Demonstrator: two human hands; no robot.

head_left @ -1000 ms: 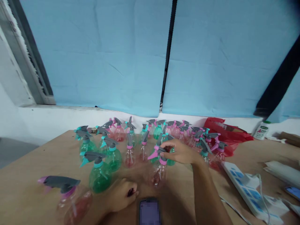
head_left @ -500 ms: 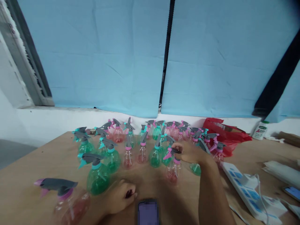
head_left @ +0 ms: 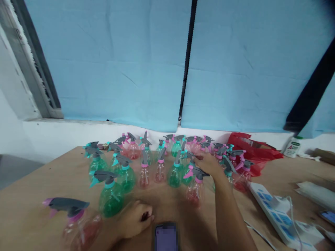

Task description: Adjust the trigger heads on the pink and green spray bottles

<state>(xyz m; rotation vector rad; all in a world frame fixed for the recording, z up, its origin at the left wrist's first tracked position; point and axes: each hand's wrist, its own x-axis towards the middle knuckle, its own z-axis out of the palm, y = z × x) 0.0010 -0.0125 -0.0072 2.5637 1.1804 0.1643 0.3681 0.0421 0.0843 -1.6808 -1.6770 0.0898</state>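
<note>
My right hand [head_left: 209, 164] reaches among the bottles, its fingers pinched at the grey head of a green spray bottle [head_left: 187, 174]. Just in front of that wrist stands a pink spray bottle [head_left: 194, 195] with a grey and pink trigger head, upright and untouched. My left hand [head_left: 136, 219] rests on the table in a loose fist, and I see nothing held in it. Beside it on the left are a green spray bottle [head_left: 111, 202] with a turquoise collar and, nearer to me, a pink spray bottle [head_left: 82, 232].
Several more pink and green spray bottles crowd the back of the table [head_left: 39, 202]. A phone [head_left: 166, 237] lies at the front edge. To the right are a white power strip [head_left: 272, 216] with plugs and cables, a red plastic bag [head_left: 251, 153] and a white bottle [head_left: 293, 147].
My right hand has let go of the front pink spray bottle's head and moved slightly farther back, to the green bottle behind it. My left hand stays put.
</note>
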